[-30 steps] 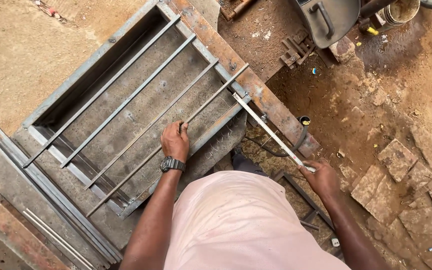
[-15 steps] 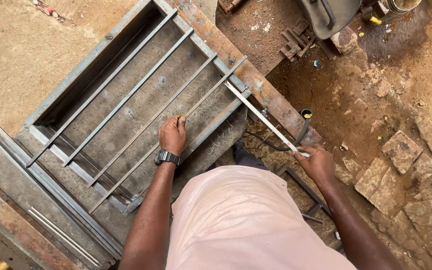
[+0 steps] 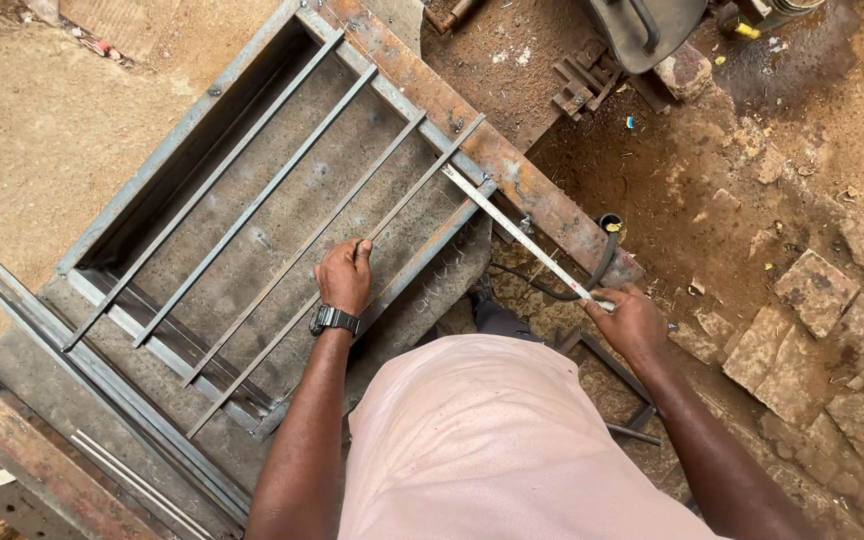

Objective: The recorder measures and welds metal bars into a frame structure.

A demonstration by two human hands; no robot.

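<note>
Hacksaw (image 3: 527, 245) crosses frame (image 3: 252, 130); paving stones (image 3: 817, 300) lie right.

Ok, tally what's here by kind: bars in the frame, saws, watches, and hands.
Bars in the frame: 4
Saw: 1
Watch: 1
Hands: 2 (left hand on a bar, right hand holding the saw)
Total: 8

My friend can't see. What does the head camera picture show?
Seen from above, a person's left hand presses a thin metal bar in a rusty steel window frame, while the right hand holds a hacksaw against the frame's edge. Dirt ground and broken stones lie nearby.
</note>
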